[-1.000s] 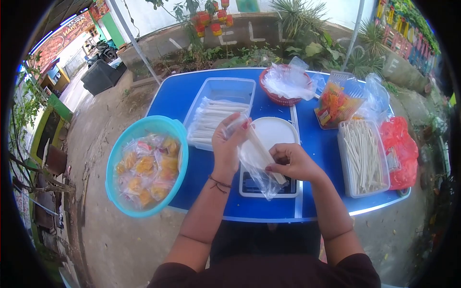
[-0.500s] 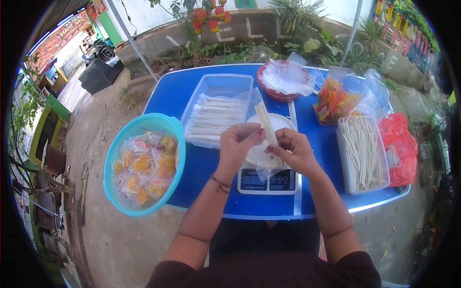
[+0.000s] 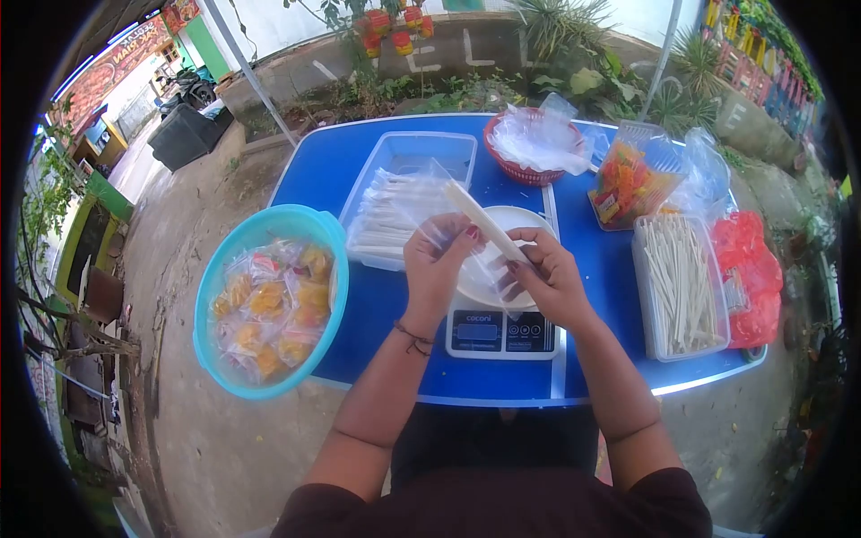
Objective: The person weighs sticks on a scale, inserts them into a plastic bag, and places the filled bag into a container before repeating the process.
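Over the kitchen scale (image 3: 478,334) and its white plate (image 3: 525,218), my right hand (image 3: 549,280) is closed round a small bundle of pale sticks (image 3: 484,224). The bundle slants up to the left, its far end beside a clear plastic bag (image 3: 429,199). My left hand (image 3: 439,260) pinches that bag between thumb and fingers, and the film spreads around the sticks. Behind my left hand, a clear plastic tub (image 3: 384,211) holds rows of bagged sticks. More loose pale sticks (image 3: 679,287) fill a second tub at my right.
At left stands a turquoise basin (image 3: 334,242) of bagged orange-yellow food. A red basket (image 3: 525,173) with clear bags sits at the back, near a clear container of orange packets (image 3: 621,193). A red plastic bag (image 3: 749,278) lies at the right edge of the blue table (image 3: 377,359).
The bundle has tilted from nearly upright to slanting left. The clear bag now spreads wider above my left hand, and my hands have shifted slightly.
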The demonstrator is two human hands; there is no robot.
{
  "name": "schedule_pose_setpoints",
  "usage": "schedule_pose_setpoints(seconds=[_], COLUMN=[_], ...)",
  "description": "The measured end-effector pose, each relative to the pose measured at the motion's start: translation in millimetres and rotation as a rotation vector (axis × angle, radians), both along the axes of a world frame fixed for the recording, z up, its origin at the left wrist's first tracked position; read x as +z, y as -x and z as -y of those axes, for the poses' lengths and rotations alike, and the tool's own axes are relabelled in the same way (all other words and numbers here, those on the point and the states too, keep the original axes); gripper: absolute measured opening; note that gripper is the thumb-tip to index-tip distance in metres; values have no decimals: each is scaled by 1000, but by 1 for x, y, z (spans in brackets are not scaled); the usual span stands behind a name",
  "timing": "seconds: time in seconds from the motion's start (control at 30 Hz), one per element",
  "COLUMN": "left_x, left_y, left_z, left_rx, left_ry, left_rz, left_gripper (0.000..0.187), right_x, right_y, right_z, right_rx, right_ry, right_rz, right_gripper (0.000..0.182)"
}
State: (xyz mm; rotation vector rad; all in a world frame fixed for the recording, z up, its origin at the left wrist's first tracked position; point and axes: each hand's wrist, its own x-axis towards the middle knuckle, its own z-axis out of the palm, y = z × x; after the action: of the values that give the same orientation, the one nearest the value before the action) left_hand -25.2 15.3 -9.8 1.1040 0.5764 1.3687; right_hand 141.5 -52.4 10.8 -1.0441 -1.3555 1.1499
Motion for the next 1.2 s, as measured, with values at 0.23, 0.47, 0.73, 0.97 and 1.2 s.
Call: schedule_pose_setpoints(seconds=[0.23, 0.47, 0.73, 0.97, 1.2], left_x=[1, -7, 0, 3, -1], left_y=[2, 1, 4, 6, 21], left_z=[-1, -3, -1, -6, -21], left_rx=[-20, 26, -37, -10, 104], left_ry=[85, 87, 208, 176, 152], left_rz=[59, 45, 100, 232, 389], left_gripper=[19, 18, 12, 14, 19], right_x=[-7, -3, -10, -8, -6], right_y=[1, 4, 4, 4, -4], right_z=[-2, 1, -1, 1, -2], right_rx=[45, -49, -192, -147, 136], right_ry=[-77, -203, -642, -543, -12], right_rz=[15, 229, 725, 588, -6], right_gripper=[36, 47, 59, 55, 49])
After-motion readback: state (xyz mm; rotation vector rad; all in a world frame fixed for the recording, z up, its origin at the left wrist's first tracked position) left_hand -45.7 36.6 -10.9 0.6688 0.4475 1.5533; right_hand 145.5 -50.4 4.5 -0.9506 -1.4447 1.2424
